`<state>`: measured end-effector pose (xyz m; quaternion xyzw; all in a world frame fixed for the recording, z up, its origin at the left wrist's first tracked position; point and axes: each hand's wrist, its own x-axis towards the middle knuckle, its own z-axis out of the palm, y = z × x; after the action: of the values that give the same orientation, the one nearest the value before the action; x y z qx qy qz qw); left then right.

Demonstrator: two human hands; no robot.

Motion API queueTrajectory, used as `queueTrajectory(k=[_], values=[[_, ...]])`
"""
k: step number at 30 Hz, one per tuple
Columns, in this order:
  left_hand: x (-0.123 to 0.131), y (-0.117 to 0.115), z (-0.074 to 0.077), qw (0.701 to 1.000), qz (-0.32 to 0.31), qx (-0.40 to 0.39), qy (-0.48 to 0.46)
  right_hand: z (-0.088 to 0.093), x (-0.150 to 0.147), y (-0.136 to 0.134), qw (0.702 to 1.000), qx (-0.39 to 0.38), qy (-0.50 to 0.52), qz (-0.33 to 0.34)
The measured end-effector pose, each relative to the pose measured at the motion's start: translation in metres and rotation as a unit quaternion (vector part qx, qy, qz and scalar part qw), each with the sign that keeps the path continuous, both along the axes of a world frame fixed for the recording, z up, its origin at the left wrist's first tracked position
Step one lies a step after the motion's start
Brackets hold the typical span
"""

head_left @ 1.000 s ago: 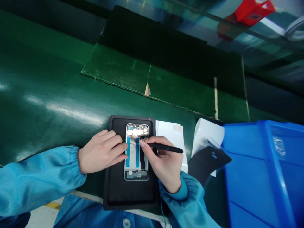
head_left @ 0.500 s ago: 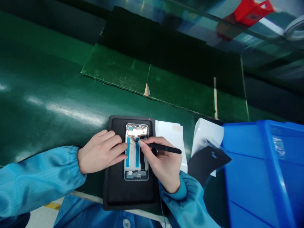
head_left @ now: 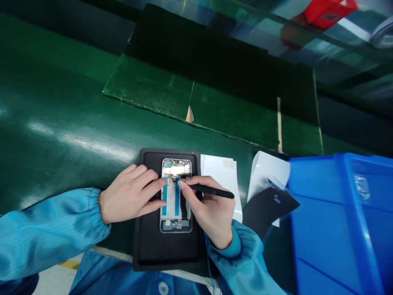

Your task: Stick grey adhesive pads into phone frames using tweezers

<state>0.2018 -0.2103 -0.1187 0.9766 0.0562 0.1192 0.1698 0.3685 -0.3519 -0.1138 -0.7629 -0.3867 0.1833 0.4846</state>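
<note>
Phone frame — seated on black mat for support; left hand open, fingertips pinning the frame steady; right hand closed on black tweezers, tip at the frame.

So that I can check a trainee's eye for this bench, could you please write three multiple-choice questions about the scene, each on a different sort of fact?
1. Where does the phone frame lie?
A) On a black mat
B) In a blue bin
C) On a white sheet

2. How many blue strips run along the frame?
A) One
B) Two
C) Four

3. What is the right hand doing?
A) Gripping a bin rim
B) Lying flat and empty
C) Holding a black pen-shaped tool

Answers:
1. A: the frame lies within the mat's outline.
2. B: two strips lie side by side.
3. C: the tool sits between thumb and fingers.
</note>
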Motion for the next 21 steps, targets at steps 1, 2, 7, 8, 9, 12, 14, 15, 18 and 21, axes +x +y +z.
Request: queueTrajectory(k=[1,2,7,8,9,12,14,15,18,21], values=[[0.0,0.0,-0.0001,1.0,-0.001,0.0,0.002,-0.0001,0.0,-0.0002,1.0,0.0,0.001,0.0],[-0.0001,0.0,-0.0003,1.0,-0.002,0.001,0.003,-0.0004,0.0,-0.0005,1.0,-0.001,0.001,0.0],[0.0,0.0002,-0.0004,1.0,-0.004,0.003,0.006,-0.001,0.0,-0.0005,1.0,-0.003,-0.001,0.001],[0.0,0.0002,-0.0001,1.0,-0.004,0.003,0.008,-0.0009,0.0,-0.0001,1.0,-0.001,-0.002,0.001],[0.0001,0.0001,0.0001,1.0,-0.004,0.004,0.011,-0.0009,0.0,0.0004,1.0,0.001,-0.002,0.003],[0.0003,0.0001,0.0009,1.0,-0.008,0.007,0.022,-0.0008,0.0001,0.0014,1.0,0.008,-0.003,0.005],[0.0005,0.0002,0.0011,1.0,-0.009,0.012,0.027,-0.001,0.0,0.0015,1.0,0.013,-0.005,0.006],[0.0006,0.0002,0.0011,0.999,-0.009,0.016,0.029,-0.0013,-0.0001,0.0013,1.0,0.013,-0.006,0.006],[0.0008,0.0,0.0009,0.999,-0.01,0.024,0.043,-0.0021,-0.0004,0.0003,1.0,0.01,-0.006,0.007],[0.0009,-0.0006,0.0011,0.998,-0.011,0.035,0.058,-0.0022,-0.0005,-0.0006,1.0,0.008,-0.006,0.007]])
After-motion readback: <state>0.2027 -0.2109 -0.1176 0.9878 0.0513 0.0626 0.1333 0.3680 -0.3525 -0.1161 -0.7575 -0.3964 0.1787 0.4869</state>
